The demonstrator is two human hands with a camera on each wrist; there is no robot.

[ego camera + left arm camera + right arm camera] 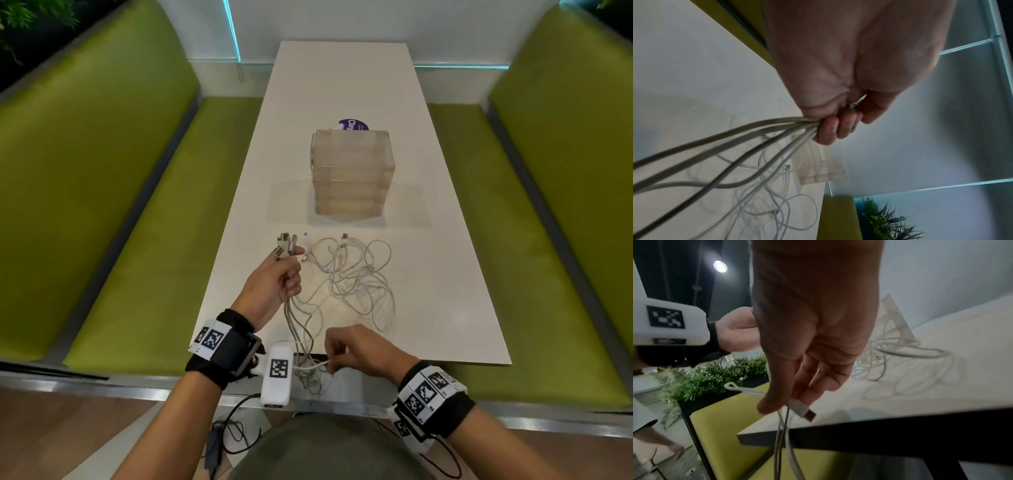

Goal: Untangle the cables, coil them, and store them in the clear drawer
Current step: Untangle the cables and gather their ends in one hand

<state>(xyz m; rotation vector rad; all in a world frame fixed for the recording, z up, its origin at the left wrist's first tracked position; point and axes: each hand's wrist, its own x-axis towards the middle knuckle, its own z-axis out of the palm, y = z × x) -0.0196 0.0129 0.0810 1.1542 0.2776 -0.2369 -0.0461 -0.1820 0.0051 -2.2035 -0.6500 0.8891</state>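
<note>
A tangle of white cables (356,274) lies on the white table (445,274) in front of the clear drawer unit (352,171). My left hand (277,281) grips a bundle of several cables (748,138), their USB plugs (286,243) sticking up above the fist. From the fist the cables hang down over the near table edge. My right hand (352,349) holds one white cable at its USB plug (802,408) near that edge, thumb and fingers pinching it. The drawer unit (822,164) stands shut.
A purple-labelled round tub (352,124) stands behind the drawer unit. Green bench seats (154,222) flank the table on both sides. The far half of the table is bare. Black wires (229,431) lie on the floor below me.
</note>
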